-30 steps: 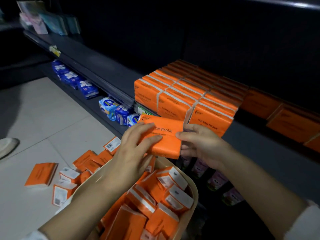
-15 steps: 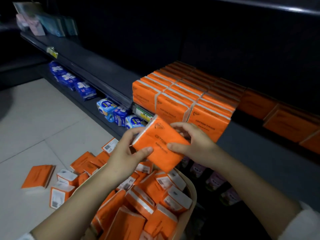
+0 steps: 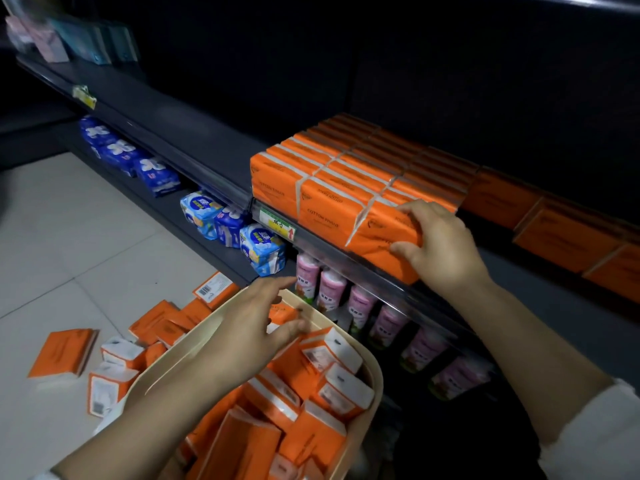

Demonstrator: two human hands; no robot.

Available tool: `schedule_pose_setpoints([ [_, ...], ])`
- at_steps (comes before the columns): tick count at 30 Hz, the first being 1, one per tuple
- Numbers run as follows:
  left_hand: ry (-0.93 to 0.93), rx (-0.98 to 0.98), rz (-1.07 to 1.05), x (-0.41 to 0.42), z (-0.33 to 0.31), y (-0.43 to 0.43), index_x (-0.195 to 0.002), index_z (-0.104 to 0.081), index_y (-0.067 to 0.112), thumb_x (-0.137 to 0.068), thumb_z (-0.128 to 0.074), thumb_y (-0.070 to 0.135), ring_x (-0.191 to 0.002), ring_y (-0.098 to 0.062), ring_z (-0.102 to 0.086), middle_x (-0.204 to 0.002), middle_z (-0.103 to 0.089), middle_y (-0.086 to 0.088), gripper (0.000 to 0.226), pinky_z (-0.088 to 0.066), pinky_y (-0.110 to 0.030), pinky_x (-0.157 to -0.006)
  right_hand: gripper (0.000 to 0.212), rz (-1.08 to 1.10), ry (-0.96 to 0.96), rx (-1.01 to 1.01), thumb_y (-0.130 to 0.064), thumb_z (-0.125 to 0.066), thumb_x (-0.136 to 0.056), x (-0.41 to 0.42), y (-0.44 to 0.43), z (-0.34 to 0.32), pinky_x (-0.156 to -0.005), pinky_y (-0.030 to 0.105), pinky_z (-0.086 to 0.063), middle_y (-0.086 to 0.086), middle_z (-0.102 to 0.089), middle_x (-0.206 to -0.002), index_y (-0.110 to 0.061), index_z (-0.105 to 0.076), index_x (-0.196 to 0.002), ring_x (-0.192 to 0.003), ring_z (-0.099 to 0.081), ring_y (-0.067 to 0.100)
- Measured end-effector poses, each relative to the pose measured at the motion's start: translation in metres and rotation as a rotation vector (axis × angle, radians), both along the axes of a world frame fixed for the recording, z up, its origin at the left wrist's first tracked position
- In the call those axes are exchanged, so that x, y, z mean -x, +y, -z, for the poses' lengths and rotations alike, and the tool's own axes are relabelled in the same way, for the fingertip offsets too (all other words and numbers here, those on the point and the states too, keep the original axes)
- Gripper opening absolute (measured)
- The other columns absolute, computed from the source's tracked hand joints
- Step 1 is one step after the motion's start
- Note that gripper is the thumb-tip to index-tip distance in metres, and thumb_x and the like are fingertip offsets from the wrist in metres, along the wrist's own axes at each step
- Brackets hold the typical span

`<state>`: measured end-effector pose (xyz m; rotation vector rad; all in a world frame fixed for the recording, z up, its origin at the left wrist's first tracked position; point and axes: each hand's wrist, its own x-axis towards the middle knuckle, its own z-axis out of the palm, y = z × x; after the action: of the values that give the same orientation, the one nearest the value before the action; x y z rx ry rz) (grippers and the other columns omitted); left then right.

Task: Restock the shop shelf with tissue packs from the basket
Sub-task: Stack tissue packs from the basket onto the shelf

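Clamped right hand point(image 3: 440, 247) on a tissue pack point(image 3: 381, 233), long side along the shelf point(image 3: 194, 140) edge; hung left hand point(image 3: 249, 334), fingers apart, seemingly empty, nearer the basket point(image 3: 180, 353).

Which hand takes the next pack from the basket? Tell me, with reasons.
Left. The left hand hovers open over the basket, close above the loose packs. The right hand is up at the shelf, gripping the tissue pack it is seating.

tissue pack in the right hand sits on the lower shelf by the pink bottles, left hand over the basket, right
Wrong shelf. The head view shows the right hand holding the tissue pack on the upper shelf, beside the stacked orange packs. The left hand is over the basket.
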<state>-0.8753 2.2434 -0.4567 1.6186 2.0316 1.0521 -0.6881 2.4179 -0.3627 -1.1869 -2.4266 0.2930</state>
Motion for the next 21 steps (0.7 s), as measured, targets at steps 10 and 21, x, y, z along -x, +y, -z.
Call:
schedule_pose_setpoints([
  [10, 0.116, 0.048, 0.044, 0.005, 0.002, -0.003, -0.124, -0.055, 0.029, -0.084, -0.066, 0.034, -0.106, 0.003, -0.048, -0.122, -0.048, 0.016, 0.042, -0.036, -0.009, -0.086, 0.051, 0.003, -0.111, -0.029, -0.017, -0.075, -0.077, 0.0, 0.004, 0.0, -0.096, 0.032, -0.038, 0.005, -0.052, -0.119, -0.019, -0.057, -0.124, -0.116, -0.048, 0.025],
  [21, 0.13, 0.056, 0.031, 0.006, 0.002, -0.003, -0.125, -0.053, 0.032, -0.085, -0.065, 0.034, -0.105, 0.002, -0.049, -0.121, -0.046, 0.018, 0.042, -0.039, -0.011, -0.085, 0.051, 0.045, -0.042, -0.123, -0.013, -0.068, -0.083, 0.01, 0.01, 0.02, -0.103, 0.034, -0.034, 0.009, -0.05, -0.118, -0.011, -0.051, -0.131, -0.117, -0.042, 0.025],
])
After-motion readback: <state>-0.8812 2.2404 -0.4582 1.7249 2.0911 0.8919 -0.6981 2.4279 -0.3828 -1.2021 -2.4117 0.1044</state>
